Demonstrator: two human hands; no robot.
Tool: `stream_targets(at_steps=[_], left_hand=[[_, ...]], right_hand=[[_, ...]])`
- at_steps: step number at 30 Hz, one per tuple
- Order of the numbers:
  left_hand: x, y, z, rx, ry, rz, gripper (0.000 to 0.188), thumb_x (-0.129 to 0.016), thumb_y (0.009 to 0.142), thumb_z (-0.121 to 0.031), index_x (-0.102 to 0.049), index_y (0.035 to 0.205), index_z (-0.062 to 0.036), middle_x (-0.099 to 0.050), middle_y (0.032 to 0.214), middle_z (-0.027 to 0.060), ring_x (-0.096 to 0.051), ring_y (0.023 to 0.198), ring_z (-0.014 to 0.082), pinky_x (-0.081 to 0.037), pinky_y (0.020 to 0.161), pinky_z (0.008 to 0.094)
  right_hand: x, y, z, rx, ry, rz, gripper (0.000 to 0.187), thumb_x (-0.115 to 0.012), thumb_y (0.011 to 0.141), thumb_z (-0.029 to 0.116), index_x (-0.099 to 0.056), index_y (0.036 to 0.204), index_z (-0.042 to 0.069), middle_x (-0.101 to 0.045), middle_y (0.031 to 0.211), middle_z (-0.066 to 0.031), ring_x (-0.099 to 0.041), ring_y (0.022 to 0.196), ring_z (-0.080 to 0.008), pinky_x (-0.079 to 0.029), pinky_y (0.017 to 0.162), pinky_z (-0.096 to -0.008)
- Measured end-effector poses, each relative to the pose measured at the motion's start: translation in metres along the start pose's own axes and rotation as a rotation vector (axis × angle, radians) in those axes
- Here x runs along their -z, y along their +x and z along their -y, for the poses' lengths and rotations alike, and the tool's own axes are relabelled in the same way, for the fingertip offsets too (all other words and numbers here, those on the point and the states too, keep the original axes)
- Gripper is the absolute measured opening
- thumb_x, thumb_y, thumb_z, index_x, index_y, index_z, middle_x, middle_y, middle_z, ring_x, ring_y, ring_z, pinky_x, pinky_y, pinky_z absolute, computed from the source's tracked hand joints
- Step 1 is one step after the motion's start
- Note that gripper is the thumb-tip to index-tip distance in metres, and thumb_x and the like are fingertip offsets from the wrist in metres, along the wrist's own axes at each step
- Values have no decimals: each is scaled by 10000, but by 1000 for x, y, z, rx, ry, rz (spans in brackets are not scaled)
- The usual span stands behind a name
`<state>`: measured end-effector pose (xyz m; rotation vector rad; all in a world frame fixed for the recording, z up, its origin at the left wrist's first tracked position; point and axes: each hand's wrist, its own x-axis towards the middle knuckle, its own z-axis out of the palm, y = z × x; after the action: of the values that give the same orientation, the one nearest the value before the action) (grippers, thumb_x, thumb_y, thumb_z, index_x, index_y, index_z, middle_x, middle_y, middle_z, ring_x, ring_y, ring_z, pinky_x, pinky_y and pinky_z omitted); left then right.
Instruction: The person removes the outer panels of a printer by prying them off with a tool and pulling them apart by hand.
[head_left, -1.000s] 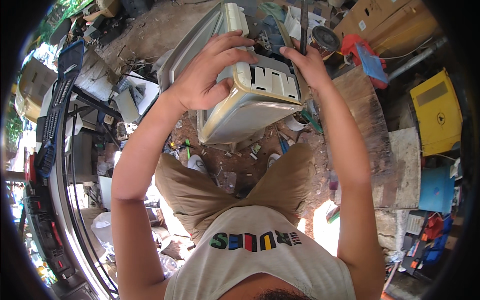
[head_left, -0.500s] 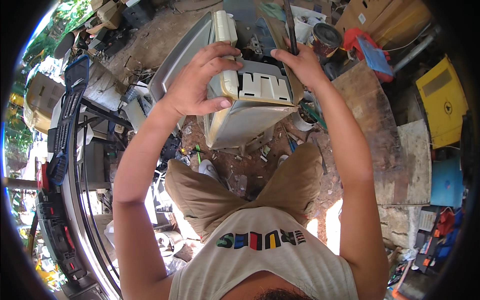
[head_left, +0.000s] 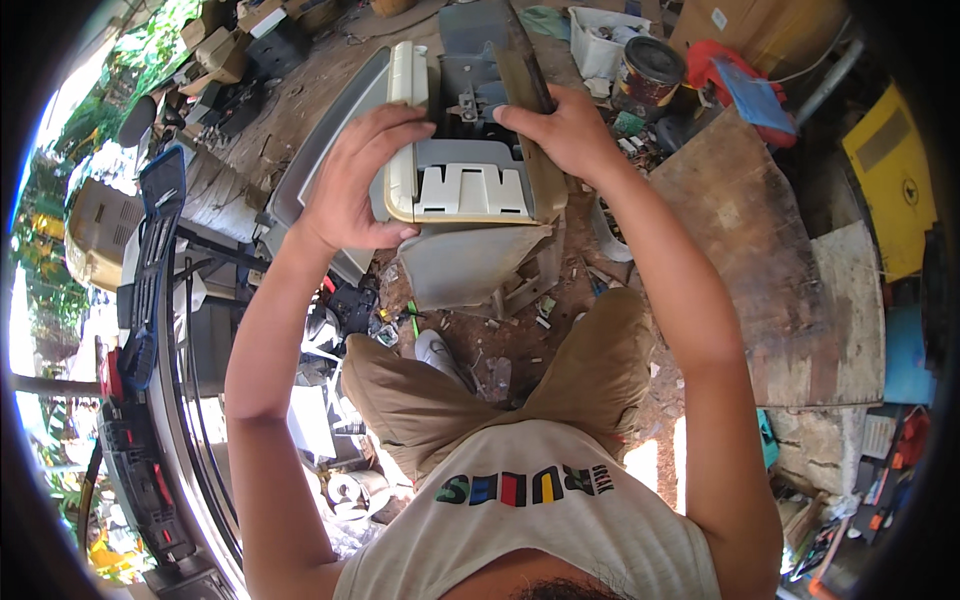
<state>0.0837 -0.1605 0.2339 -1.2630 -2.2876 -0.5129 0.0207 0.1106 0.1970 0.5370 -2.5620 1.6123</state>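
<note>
An opened plastic casing (head_left: 470, 210), grey with a yellowed cream rim, stands upright between my knees and the far floor. Its cavity shows a white notched insert (head_left: 468, 192) and grey parts deeper in. My left hand (head_left: 362, 185) wraps the cream left wall, fingers over the top and thumb on the near side. At the right wall, my right hand (head_left: 562, 138) has its thumb on the inner face; its other fingers are mostly hidden. A dark rod (head_left: 526, 55) rises from between that thumb and the fingers. Whether the rod is gripped too, I cannot tell.
A large grey panel (head_left: 345, 130) leans left of the casing. To the right lie a worn wooden board (head_left: 730, 250), a paint can (head_left: 650, 75) and a yellow panel (head_left: 895, 180). A blue tool case (head_left: 150, 260) stands at left. Scraps litter the dirt floor.
The casing and both hands have shifted left in view, and the casing's upper opening faces me more squarely. Both hands keep their holds; the dark rod leans further left.
</note>
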Motion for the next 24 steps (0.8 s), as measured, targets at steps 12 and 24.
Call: stream_targets(at_steps=[12, 24], left_hand=[[-38, 17, 0, 196, 360, -198, 790, -792, 514, -628, -637, 1094, -114, -577, 1034, 115, -554, 1055, 344, -364, 1026, 562], [-68, 41, 7, 275, 395, -311, 815, -802, 578, -654, -645, 1109, -57, -559, 995, 126, -533, 992, 349, -366, 936, 486]], right_hand=[[24, 42, 14, 211, -611, -202, 672, -590, 800, 726, -718, 1124, 151, -734, 949, -136, -697, 926, -339, -538, 792, -443], [-63, -89, -36, -6, -15, -462, 1244, -937, 559, 457, -288, 1466, -94, -678, 1045, -224, -692, 961, -260, -552, 827, -357]])
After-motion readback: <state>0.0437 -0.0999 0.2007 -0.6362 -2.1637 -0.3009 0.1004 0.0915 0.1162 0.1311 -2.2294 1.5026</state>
